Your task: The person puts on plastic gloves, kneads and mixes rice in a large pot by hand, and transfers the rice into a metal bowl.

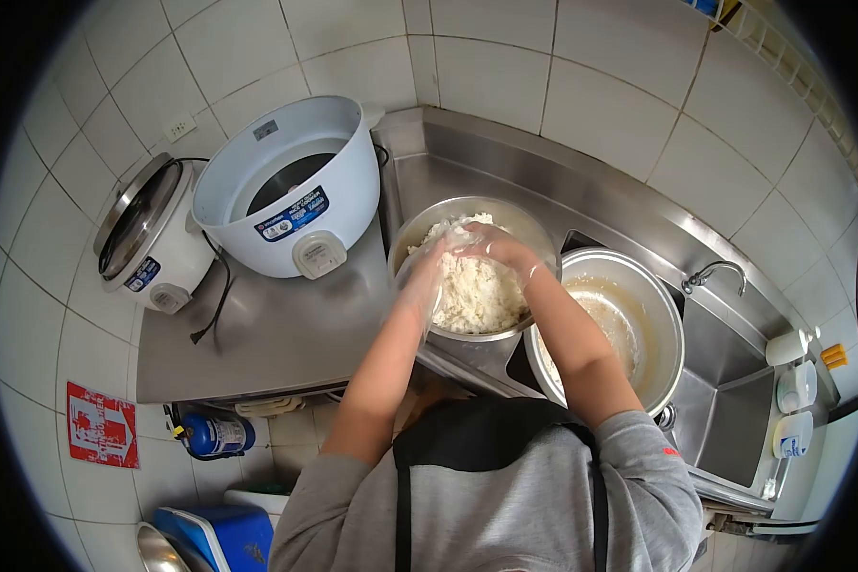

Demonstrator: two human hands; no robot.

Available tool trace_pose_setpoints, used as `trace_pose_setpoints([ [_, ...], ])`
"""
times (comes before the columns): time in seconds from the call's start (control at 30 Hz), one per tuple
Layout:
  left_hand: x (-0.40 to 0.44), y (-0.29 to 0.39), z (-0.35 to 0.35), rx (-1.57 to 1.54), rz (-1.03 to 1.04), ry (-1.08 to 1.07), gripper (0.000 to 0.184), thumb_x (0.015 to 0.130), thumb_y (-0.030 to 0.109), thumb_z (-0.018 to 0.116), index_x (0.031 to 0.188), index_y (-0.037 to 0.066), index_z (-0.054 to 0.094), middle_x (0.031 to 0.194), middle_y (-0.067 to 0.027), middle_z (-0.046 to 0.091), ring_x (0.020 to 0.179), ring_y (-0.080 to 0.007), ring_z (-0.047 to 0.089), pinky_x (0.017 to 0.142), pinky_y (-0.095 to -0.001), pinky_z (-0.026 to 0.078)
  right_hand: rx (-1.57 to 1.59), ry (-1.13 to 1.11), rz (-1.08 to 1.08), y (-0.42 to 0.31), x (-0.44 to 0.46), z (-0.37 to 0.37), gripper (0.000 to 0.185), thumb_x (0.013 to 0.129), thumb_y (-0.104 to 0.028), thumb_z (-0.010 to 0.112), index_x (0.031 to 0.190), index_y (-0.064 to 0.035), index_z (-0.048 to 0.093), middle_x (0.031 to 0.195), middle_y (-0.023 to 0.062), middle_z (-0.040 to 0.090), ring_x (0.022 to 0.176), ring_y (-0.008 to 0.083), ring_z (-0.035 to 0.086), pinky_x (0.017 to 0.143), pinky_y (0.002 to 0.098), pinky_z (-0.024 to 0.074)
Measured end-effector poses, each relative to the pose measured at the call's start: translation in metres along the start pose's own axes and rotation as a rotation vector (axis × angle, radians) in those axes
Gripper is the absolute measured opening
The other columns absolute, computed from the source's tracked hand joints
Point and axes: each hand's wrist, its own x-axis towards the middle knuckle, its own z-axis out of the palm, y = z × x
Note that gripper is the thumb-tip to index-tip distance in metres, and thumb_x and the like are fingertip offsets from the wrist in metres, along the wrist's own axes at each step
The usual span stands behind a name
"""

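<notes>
Both my hands are in loose clear plastic gloves, inside a round metal bowl [412, 229] heaped with clumpy white cooked rice [481, 296]. My left hand [436, 261] is in the rice at the bowl's left side; the glove and the rice hide its fingers. Curled over the rice near the far rim is my right hand [491, 242], its fingers bent and closed on some of it, the tips hidden. Right of the bowl, partly beneath my right forearm, stands a large metal pot [660, 286] with whitish residue inside.
A big pale rice cooker body [353, 191] and a smaller lidded rice cooker [176, 243] stand left on the steel counter [286, 334]. A loose plug cord [221, 305] lies before them. At right are a sink [734, 343], a faucet [720, 270] and several plastic containers [796, 386].
</notes>
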Motion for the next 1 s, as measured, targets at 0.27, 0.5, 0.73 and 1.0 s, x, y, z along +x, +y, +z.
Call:
trace_pose_setpoints([
  [0.27, -0.015, 0.029, 0.039, 0.175, 0.100, 0.158, 0.052, 0.085, 0.039, 0.054, 0.121, 0.001, 0.050, 0.113, -0.0130, 0.055, 0.103, -0.0213, 0.052, 0.086, -0.0317, 0.041, -0.080, 0.164, -0.196, -0.013, 0.019, -0.010, 0.048, 0.067, -0.014, 0.069, 0.112, -0.0040, 0.056, 0.098, 0.0125, 0.064, 0.089, 0.0185, 0.058, 0.082, 0.0308, 0.0436],
  [0.5, -0.001, 0.046, 0.053, 0.630, 0.113, 0.262, 0.073, 0.086, 0.057, 0.041, 0.125, -0.004, 0.044, 0.123, -0.0203, 0.050, 0.114, -0.0303, 0.048, 0.095, -0.0367, 0.035, -0.431, 0.403, -0.123, -0.039, 0.002, -0.033, 0.056, 0.069, -0.027, 0.073, 0.113, 0.0027, 0.055, 0.104, 0.0207, 0.061, 0.098, 0.0291, 0.058, 0.086, 0.0350, 0.0430],
  [0.73, 0.005, 0.055, 0.032, 1.129, 0.184, -0.008, 0.100, 0.076, 0.078, 0.013, 0.135, -0.002, 0.030, 0.137, -0.0196, 0.036, 0.131, -0.0327, 0.027, 0.107, -0.0359, 0.020, -0.514, 0.138, -0.111, -0.041, -0.012, -0.050, 0.080, 0.060, -0.048, 0.076, 0.118, 0.0002, 0.051, 0.113, 0.0221, 0.057, 0.106, 0.0344, 0.054, 0.089, 0.0382, 0.0415],
  [1.0, -0.055, 0.114, 0.045, 0.495, -0.033, -0.163, 0.096, 0.076, 0.079, 0.018, 0.139, 0.007, 0.027, 0.145, -0.0168, 0.022, 0.135, -0.0314, 0.014, 0.107, -0.0498, 0.012, -0.634, -0.249, -0.008, -0.019, -0.039, -0.009, 0.066, 0.068, -0.043, 0.072, 0.121, -0.0110, 0.053, 0.113, 0.0157, 0.059, 0.101, 0.0285, 0.057, 0.089, 0.0350, 0.0419],
])
